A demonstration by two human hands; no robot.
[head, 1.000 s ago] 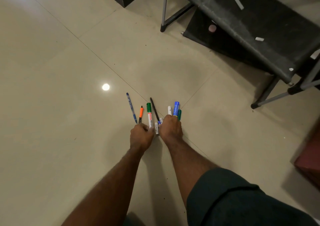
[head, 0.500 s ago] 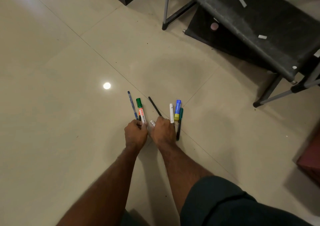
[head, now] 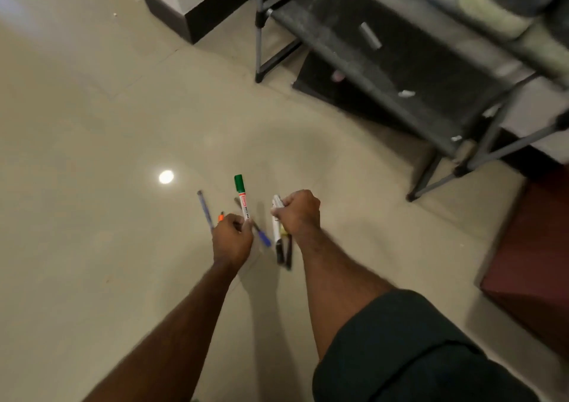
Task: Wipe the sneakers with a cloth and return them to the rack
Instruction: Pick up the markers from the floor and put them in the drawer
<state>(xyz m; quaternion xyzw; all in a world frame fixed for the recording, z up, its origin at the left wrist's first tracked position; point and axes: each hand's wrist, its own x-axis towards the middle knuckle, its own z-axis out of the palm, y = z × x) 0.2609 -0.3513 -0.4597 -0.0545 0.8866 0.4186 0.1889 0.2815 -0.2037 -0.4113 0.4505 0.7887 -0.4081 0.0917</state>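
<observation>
Sneakers: not plainly in view; could be the blurred pale and dark shapes (head: 492, 4) on the upper shelf far right, but too smeared to tell. No cloth to be seen either.

Left grip (head: 232, 238) closed around a green-capped marker (head: 240, 192), with a blue pen (head: 204, 209) and an orange-tipped pen (head: 220, 216) fanning out of the same fist. Right grip (head: 298, 213) closed on a white marker (head: 276, 213), with dark pens (head: 283, 253) hanging below it. Both full, so nothing free for a shoe until the pens are set down.

Probably light, judging by the task alone: soft in the upper, stiffer at the sole, unlikely to break. Best taken at the heel or collar, one per grip, leaving toe and sides bare for the cloth.

Outward from there: glossy tiled floor (head: 92, 124), likely slick under anything dropped. Rack (head: 385, 62) far right, with thin metal legs and a dark lower shelf carrying a few pale scraps. Shelf edge and near leg worth minding when reaching in. Maroon block (head: 529, 263) hemming the right side. Most open room left and near.
</observation>
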